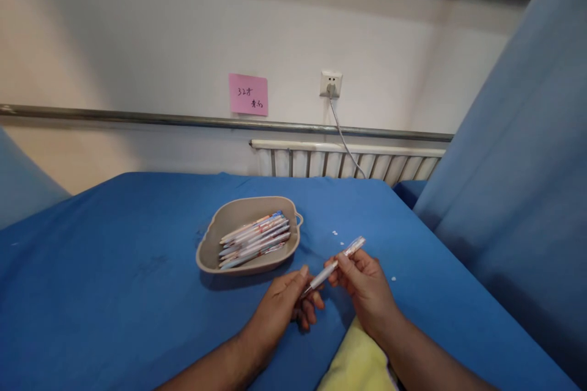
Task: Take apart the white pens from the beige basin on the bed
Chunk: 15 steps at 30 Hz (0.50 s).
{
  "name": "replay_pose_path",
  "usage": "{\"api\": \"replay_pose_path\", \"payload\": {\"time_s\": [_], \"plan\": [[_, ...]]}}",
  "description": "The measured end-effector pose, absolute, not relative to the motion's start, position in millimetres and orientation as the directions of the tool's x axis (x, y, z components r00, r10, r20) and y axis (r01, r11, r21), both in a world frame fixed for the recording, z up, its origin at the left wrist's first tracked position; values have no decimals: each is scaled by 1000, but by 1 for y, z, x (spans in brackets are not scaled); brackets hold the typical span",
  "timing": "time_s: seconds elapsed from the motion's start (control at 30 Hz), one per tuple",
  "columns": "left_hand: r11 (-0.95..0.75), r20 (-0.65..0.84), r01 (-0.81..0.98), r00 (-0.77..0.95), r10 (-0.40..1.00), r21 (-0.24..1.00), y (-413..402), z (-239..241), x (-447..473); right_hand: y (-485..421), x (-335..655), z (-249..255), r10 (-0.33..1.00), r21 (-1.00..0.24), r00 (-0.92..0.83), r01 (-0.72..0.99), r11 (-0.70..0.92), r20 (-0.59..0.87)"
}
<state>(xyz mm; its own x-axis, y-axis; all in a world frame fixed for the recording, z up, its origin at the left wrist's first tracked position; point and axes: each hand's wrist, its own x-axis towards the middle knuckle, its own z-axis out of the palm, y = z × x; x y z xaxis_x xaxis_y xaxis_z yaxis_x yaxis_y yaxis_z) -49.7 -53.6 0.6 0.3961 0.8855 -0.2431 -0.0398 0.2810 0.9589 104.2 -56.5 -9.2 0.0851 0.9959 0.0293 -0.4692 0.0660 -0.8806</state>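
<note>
A white pen (323, 275) with a clear, patterned upper end is held at a slant between my two hands, its tip pointing down and to the left. My right hand (367, 284) pinches its upper part between thumb and fingers. Around the tip end, my left hand (287, 299) is closed with the fingers curled underneath; part of its grip is hidden. Just left of and beyond the hands stands a grey-beige plastic basket (208, 255), in which several similar pens (254, 240) lie side by side.
A blue sheet (114, 269) covers the surface. Small white bits (393, 279) lie to the right. Yellow cloth (360, 360) shows below my right wrist. Behind are a radiator (330, 159), a plugged socket (331, 84) and a pink note (248, 95); a blue curtain (513, 110) hangs right.
</note>
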Motion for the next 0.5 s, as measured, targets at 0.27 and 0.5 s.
{"api": "replay_pose_path", "payload": {"time_s": [0.27, 0.5], "plan": [[293, -238, -55, 449, 861, 954, -53, -4, -49, -56, 105, -13, 993, -907, 107, -413, 84, 43], [347, -262, -106, 466, 845, 932, -55, -1, -47, -58, 105, -13, 997, -902, 50, -425, 71, 55]]}}
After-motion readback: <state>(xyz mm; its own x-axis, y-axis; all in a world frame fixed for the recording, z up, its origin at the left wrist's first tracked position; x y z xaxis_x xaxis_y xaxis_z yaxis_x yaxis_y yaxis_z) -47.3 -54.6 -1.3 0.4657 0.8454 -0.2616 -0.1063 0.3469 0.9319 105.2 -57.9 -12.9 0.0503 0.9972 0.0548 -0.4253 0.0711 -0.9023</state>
